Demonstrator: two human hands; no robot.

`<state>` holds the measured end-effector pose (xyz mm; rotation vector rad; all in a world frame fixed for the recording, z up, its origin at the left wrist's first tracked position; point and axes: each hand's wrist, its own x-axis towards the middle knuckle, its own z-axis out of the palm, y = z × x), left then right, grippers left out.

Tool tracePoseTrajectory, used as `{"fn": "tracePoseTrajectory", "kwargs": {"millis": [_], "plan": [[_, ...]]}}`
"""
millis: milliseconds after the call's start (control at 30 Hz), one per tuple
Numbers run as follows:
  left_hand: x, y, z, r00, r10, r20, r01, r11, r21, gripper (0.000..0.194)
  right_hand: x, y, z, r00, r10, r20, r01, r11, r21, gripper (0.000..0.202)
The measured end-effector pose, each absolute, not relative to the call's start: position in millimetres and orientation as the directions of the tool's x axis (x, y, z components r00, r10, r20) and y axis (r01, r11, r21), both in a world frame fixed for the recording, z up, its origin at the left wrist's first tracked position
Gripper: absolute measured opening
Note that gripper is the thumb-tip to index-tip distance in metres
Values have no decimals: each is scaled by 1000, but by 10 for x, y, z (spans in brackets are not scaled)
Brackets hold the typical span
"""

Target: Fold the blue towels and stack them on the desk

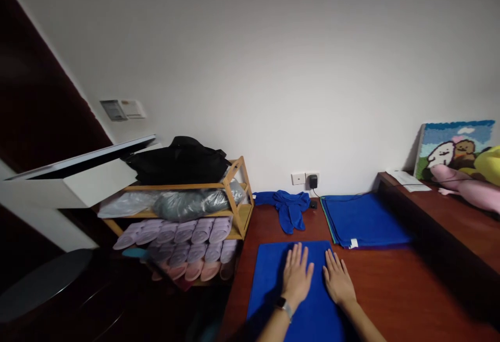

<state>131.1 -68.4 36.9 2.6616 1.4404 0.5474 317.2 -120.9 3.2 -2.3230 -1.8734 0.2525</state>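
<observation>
On reddish-brown tabletop, resting left hand on blue cloth and right hand over its edge, flat and unclenched. Beyond right hand, facing folded blue cloths.

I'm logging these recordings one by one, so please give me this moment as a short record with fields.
Left hand: palm down, fingers extended, on the spread blue cloth; watch at the wrist
Right hand: palm down, fingers extended, at that cloth's right edge
Surface: reddish-brown table
Farther back: bunched blue cloth on the left, stack of blue cloths on the right
Wall: black plug in a socket
Left of table: wooden rack with slippers
</observation>
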Motion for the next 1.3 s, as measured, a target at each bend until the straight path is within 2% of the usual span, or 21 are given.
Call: {"fn": "tracePoseTrajectory", "kwargs": {"millis": [67,167,300,467,533,633,767,933,1033,1200,1300], "plan": [[1721,-852,335,565,789,242,742,-614,267,60,3187,-1214,42,174,983,-51,962,-180,-203,65],[1941,-960,282,573,802,168,744,-595,304,58,3199,-1214,65,129,990,-63,973,-139,-186,63],[1400,-907,224,520,845,126,808,-534,248,61,3170,-1210,108,201,978,-48,957,-206,-203,64],[235,-864,171,236,966,106,958,-250,138,69,3116,-1176,233,238,968,-82,948,-250,-198,65],[-52,-872,152,182,976,120,974,-195,115,69,3098,-1194,289,250,961,-115,946,-268,-180,65],[-181,-880,109,172,976,132,976,-187,112,71,3070,-1343,290,273,955,-112,939,-290,-184,65],[-128,-865,76,173,971,166,975,-192,110,70,3028,-1721,143,217,976,-10,950,-213,-229,67],[-102,-889,232,178,972,150,978,-192,81,70,2976,-1981,119,221,974,-39,946,-224,-236,68],[186,-1002,371,225,954,201,966,-245,83,69,2972,-1964,158,224,974,-43,942,-228,-246,67],[1265,-1378,447,512,833,207,801,-551,233,66,2995,-1952,157,204,978,-49,952,-210,-224,66],[1686,-1541,412,593,786,172,731,-616,294,64,3006,-1970,170,183,981,-69,958,-194,-213,65]]}}
